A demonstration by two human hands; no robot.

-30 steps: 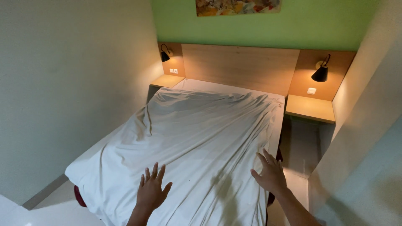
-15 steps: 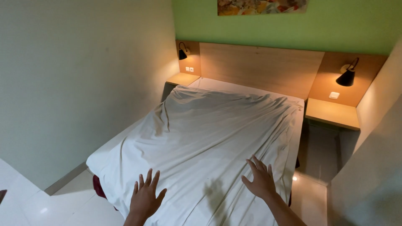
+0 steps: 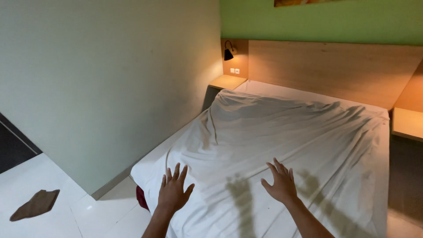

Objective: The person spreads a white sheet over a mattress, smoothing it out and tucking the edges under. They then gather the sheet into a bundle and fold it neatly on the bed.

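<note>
A white sheet (image 3: 282, 141) lies loosely over the bed, with wrinkles running toward the wooden headboard (image 3: 335, 70). My left hand (image 3: 174, 191) hovers flat with fingers spread over the sheet near the bed's foot corner on the left. My right hand (image 3: 280, 183) is also flat, fingers apart, over the sheet's middle near the foot. Neither hand holds anything. Whether the palms touch the sheet I cannot tell.
A grey wall (image 3: 110, 88) runs close along the bed's left side. A black wall lamp (image 3: 228, 53) glows above a small shelf (image 3: 227, 81). Another shelf (image 3: 407, 123) sits at the right. A brown cloth (image 3: 35, 205) lies on the white tiled floor.
The view has swung to the left, showing more wall and floor. Both hands have shifted left across the sheet, still spread flat.
</note>
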